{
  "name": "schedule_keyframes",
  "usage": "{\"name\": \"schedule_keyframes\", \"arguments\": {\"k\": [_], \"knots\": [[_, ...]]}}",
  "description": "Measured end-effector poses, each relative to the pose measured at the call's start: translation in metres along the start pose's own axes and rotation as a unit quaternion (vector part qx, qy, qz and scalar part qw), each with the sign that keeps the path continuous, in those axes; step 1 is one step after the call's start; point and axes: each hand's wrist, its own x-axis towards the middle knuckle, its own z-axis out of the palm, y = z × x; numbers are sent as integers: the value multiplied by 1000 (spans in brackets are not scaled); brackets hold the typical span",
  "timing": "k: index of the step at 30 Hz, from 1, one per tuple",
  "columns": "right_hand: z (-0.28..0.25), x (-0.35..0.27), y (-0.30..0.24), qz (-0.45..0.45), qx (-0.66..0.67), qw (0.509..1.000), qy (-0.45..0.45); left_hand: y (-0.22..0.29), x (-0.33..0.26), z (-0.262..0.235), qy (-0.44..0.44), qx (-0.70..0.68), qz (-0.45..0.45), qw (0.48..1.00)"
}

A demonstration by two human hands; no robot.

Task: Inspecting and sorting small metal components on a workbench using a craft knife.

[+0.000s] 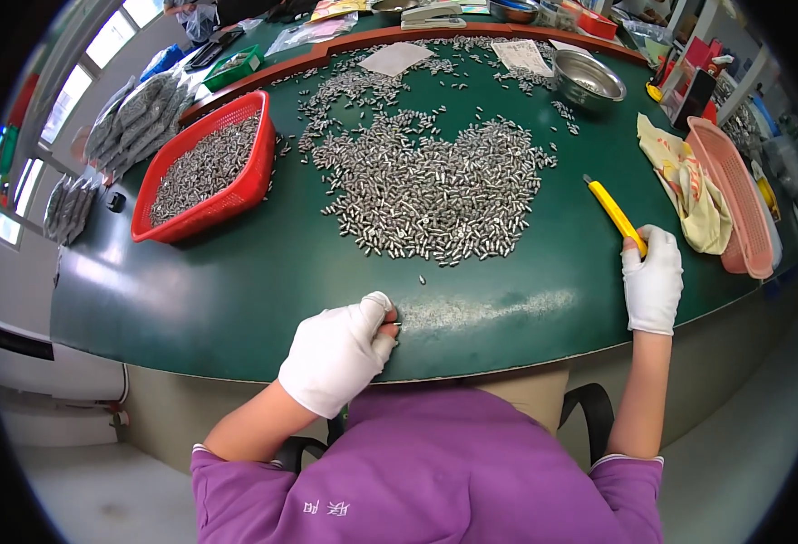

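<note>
Here, a red basket (201,172) of small metal pieces sits far left. The left hand (340,349), gloved, pinches what seems one tiny piece at the table's near edge. The right hand (653,276) grips a yellow utility knife (613,212), its long axis pointing up-left toward the heap of metal pieces (431,186).

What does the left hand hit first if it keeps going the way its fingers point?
Probably the lone small metal piece just up-right of the left hand, then the big pile of metal pieces. Only bare green table lies between. The exact line is uncertain, as the fingers are curled.
</note>
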Motion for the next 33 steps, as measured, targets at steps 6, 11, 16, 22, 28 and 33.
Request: {"name": "schedule_keyframes", "arguments": {"k": [6, 11, 16, 22, 28, 33], "knots": [[-56, -69, -36, 92, 517, 829, -193, 0, -4, 2, 11, -35, -14, 999], [-58, -118, -50, -87, 372, 888, -257, 1, -6, 1, 13, -41, -15, 999], [-48, -128, -55, -231, 241, 919, -210, 4, -8, 2, 24, -75, -56, 995], [-51, -125, -71, -243, 261, 895, -266, 3, -8, 6, 26, -60, -53, 996], [-52, -123, -89, -296, 261, 852, -343, 5, -8, 9, 41, -80, -63, 994], [-51, -125, -99, -310, 239, 847, -359, 5, -8, 11, 43, -60, -61, 995]]}}
